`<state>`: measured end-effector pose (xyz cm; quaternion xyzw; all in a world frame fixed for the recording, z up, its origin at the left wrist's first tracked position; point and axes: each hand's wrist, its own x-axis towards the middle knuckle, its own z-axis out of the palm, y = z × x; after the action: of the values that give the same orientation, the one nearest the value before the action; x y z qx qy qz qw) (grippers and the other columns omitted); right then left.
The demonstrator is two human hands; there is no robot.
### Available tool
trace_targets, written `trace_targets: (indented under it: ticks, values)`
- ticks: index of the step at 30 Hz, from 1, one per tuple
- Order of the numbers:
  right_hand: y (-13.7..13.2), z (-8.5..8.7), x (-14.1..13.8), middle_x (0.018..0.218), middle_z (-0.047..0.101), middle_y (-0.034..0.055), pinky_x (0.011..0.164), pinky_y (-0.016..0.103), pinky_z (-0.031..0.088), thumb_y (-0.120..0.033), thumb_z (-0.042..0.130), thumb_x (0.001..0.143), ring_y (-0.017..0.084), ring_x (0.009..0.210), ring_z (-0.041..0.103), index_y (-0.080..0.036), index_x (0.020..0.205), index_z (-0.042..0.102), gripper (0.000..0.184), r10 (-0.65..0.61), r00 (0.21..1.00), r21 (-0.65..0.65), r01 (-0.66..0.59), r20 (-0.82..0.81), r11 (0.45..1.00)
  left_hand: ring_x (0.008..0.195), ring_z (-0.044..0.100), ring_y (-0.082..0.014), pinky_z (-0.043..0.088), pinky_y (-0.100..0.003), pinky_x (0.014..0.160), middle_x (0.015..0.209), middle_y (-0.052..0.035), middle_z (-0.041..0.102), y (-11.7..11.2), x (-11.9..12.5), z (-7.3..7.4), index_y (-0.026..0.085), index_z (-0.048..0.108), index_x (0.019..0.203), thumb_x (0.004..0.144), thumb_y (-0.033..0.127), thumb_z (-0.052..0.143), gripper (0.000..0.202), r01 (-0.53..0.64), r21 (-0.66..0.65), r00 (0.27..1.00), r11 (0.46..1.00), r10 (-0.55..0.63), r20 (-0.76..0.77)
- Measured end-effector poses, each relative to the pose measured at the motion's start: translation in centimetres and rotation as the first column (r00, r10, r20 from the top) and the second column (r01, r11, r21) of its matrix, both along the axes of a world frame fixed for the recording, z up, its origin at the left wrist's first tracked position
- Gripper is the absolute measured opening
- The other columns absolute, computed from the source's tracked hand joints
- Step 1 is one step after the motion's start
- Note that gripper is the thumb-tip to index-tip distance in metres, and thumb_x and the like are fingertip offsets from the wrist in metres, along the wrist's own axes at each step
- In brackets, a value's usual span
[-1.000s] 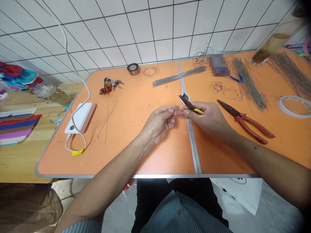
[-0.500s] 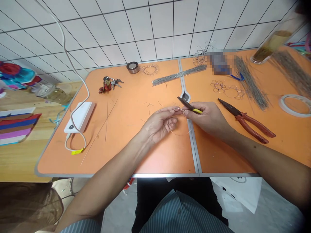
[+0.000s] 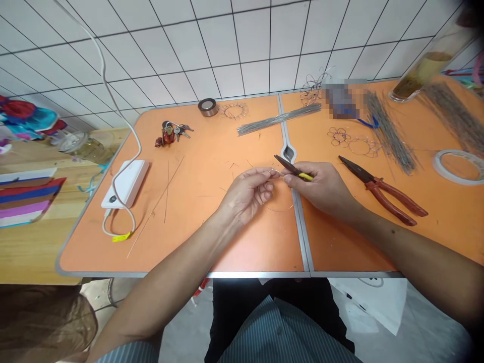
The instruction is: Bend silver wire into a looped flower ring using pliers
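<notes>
A thin wire [image 3: 282,210] runs between my two hands, with a curved length hanging below them over the orange table. My left hand [image 3: 247,195] pinches it between thumb and forefinger, its other fingers loosely curled. Small pliers with dark jaws [image 3: 286,165] and a yellow grip lie in my right hand [image 3: 321,185], jaws pointing up and left. That hand's thumb and fingertip also meet at the wire, close to my left fingertips. Most of the pliers' handles are hidden in the palm. Larger pliers with red handles [image 3: 395,199] rest right of my right hand.
Beyond my hands lies a bundle of straight wires [image 3: 278,119]. Further right are more wire bundles [image 3: 391,133], bent wire flowers [image 3: 339,136], a white tape ring [image 3: 438,166] and a glass [image 3: 419,75]. Keys [image 3: 172,133], a tape roll [image 3: 207,107] and a corded white power bank [image 3: 126,184] sit left.
The small pliers and my right fingertips have shifted very slightly left. Both hands keep their hold, and the view has tilted a little.
</notes>
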<state>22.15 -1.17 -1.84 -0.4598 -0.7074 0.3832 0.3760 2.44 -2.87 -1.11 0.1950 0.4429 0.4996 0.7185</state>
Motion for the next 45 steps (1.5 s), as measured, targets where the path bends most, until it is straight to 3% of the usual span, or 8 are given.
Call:
trace_targets:
  ticks: [5,9,17,22,26,35,40,45]
  values:
    - [0.1,0.3,0.2,0.093,0.086,0.0044,0.072,0.033,0.05,-0.036,0.075,0.093,0.024,0.085,0.074,-0.022,0.105,0.093,0.025,-0.007,1.0,-0.027,0.007,0.0,1.0,0.053,0.062,-0.0051,0.052,-0.017,0.047,0.09,-0.0058,0.08,-0.2,0.0,-0.2,0.01,0.079,0.086,0.096,0.008,0.07,0.014,0.017,0.139,0.99,0.99,0.003,-0.141]
    - [0.2,0.4,0.3,0.096,0.086,0.0045,0.074,0.033,0.051,-0.04,0.077,0.092,0.025,0.088,0.074,-0.023,0.102,0.093,0.025,0.008,1.0,-0.063,-0.009,-0.029,0.998,0.056,0.062,-0.0069,0.054,-0.018,0.051,0.087,-0.005,0.08,-0.4,-0.1,-0.3,0.012,0.083,0.096,0.097,0.016,0.074,0.01,0.08,0.21,0.975,0.974,-0.033,-0.22]
    - [0.1,0.8,0.4,0.089,0.083,0.0034,0.071,0.032,0.051,-0.041,0.08,0.09,0.02,0.077,0.069,-0.021,0.103,0.092,0.026,0.027,0.996,-0.166,-0.04,-0.08,0.985,0.065,0.069,-0.0103,0.065,-0.026,0.067,0.088,-0.008,0.082,-0.1,-0.6,-0.2,0.011,0.086,0.096,0.093,0.01,0.078,0.008,0.104,0.063,0.989,0.993,-0.096,-0.114]
    - [0.3,0.4,0.5,0.077,0.073,0.001,0.064,0.031,0.045,-0.04,0.081,0.088,0.016,0.067,0.058,-0.02,0.1,0.09,0.025,0.043,0.991,-0.206,-0.069,-0.126,0.976,0.063,0.07,-0.0089,0.064,-0.022,0.067,0.082,-0.0072,0.08,-0.1,-0.1,-0.2,0.009,0.085,0.093,0.096,0.002,0.073,0.014,0.04,-0.027,0.999,0.999,-0.041,-0.025]
    - [0.6,-0.6,0.5,0.068,0.063,-0.0013,0.059,0.03,0.04,-0.043,0.085,0.086,0.015,0.062,0.053,-0.02,0.104,0.088,0.029,0.018,0.982,-0.358,-0.086,-0.188,0.93,0.06,0.07,-0.0086,0.063,-0.02,0.063,0.078,-0.0071,0.078,-0.1,0.2,-0.1,0.007,0.084,0.092,0.1,0.0,0.067,0.02,-0.001,-0.066,1.0,0.998,0.001,-0.007]
    - [0.8,-1.3,0.2,0.076,0.066,-0.001,0.064,0.029,0.047,-0.049,0.091,0.085,0.013,0.067,0.056,-0.021,0.097,0.082,0.032,-0.02,0.961,-0.427,-0.104,-0.276,0.898,0.061,0.067,-0.0091,0.066,-0.024,0.059,0.08,-0.0036,0.076,-0.2,0.2,-0.1,0.009,0.084,0.094,0.093,0.003,0.075,0.012,0.033,0.06,0.995,0.998,-0.026,-0.1]
    - [0.7,-1.2,-0.1,0.072,0.062,-0.0027,0.06,0.028,0.042,-0.042,0.091,0.083,0.012,0.064,0.052,-0.021,0.089,0.079,0.025,-0.061,0.948,-0.481,-0.103,-0.312,0.871,0.061,0.066,-0.009,0.064,-0.024,0.06,0.079,-0.003,0.076,-0.3,0.4,-0.2,0.011,0.084,0.093,0.087,0.007,0.082,0.007,0.031,0.052,0.994,0.998,-0.025,-0.105]
    - [0.7,-0.4,-0.1,0.074,0.062,-0.0023,0.061,0.029,0.041,-0.039,0.087,0.085,0.013,0.064,0.052,-0.022,0.087,0.077,0.02,-0.064,0.948,-0.404,-0.071,-0.311,0.912,0.068,0.071,-0.0114,0.066,-0.028,0.071,0.085,-0.0051,0.079,-0.4,0.3,-0.4,0.012,0.082,0.1,0.089,0.016,0.084,0.012,0.073,0.104,0.995,0.992,-0.066,-0.071]
